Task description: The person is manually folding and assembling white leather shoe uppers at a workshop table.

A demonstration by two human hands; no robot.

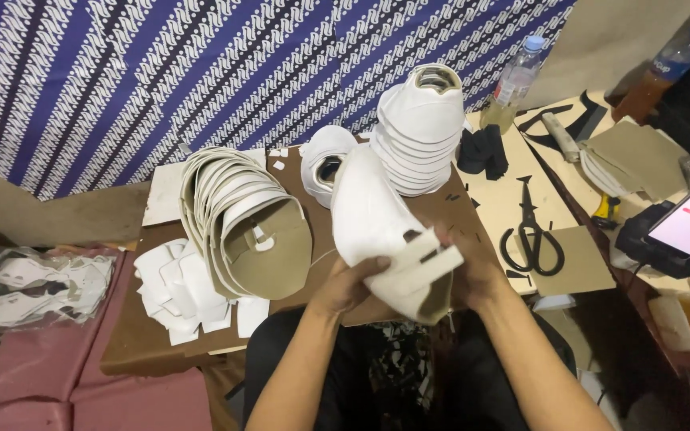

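Above the lap, just in front of the bench (153, 343), a white shoe upper (377, 223) is held up in both hands: the left hand (343, 289) is closed under its lower edge, and the right hand (465, 267) pinches the slotted tab end, each grip narrow and holding the piece. It looks light and thin, a soft sheet that bends into a curve and would flop or crease if held by one corner, so the edges near the tab and the underside seem the best places to hold it. Stacks of similar uppers (421, 132) and scissors (530, 235) lie on the bench behind.
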